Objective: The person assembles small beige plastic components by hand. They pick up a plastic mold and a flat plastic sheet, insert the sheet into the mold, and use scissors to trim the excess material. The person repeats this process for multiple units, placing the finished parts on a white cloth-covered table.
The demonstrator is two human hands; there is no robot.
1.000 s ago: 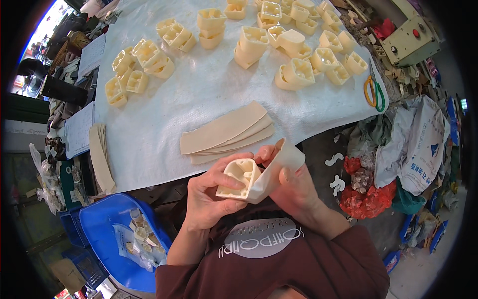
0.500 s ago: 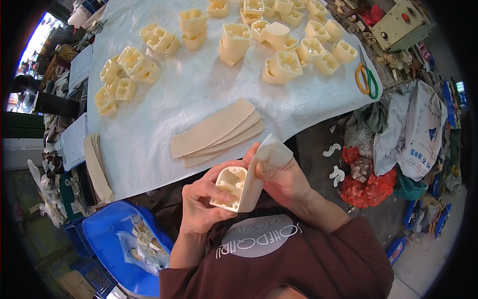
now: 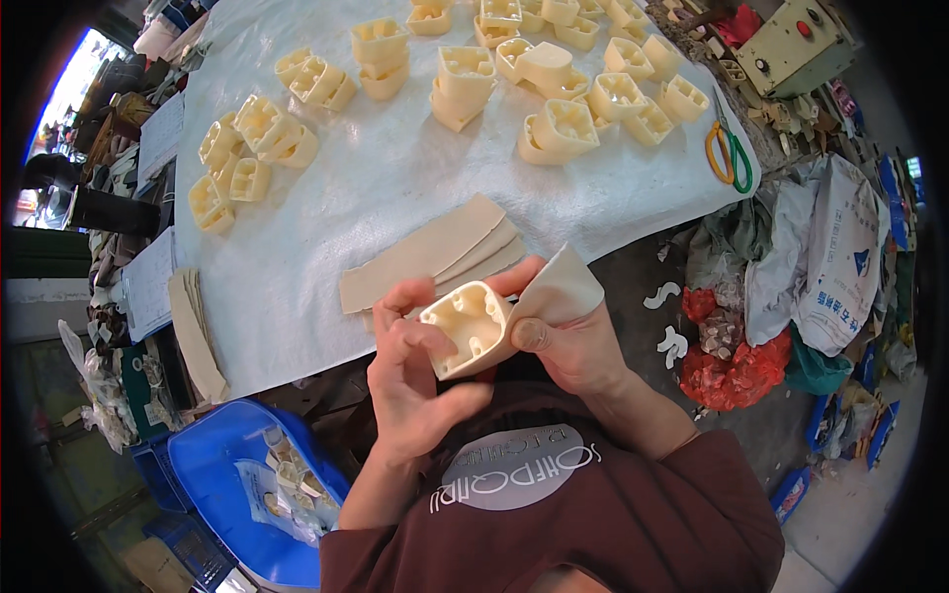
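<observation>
A hollow cream plastic block (image 3: 469, 326), open side up with small posts inside, is held between my hands. My left hand (image 3: 407, 368) is at its left side, a bent finger on the rim and the slightly blurred thumb near its lower edge. My right hand (image 3: 578, 354) pinches a beige strip (image 3: 563, 287) against the block's right wall with its thumb, while its fingers pass behind. The strip's free end sticks up above that hand. Just beyond the block, several similar beige strips (image 3: 425, 252) lie fanned on the white-covered table (image 3: 326, 208).
Many cream blocks (image 3: 568, 128) stand across the table's far half, some stacked. More strips (image 3: 198, 336) lie at its left edge. Scissors (image 3: 727, 156) with orange and green handles rest at the right edge. A blue bin (image 3: 213, 465) stands lower left; bags (image 3: 820, 257) lie at right.
The block has tilted and turned, so its hollow faces up more. My left thumb has shifted off the rim and its fingers have spread. The strip's free end stands higher and farther right.
</observation>
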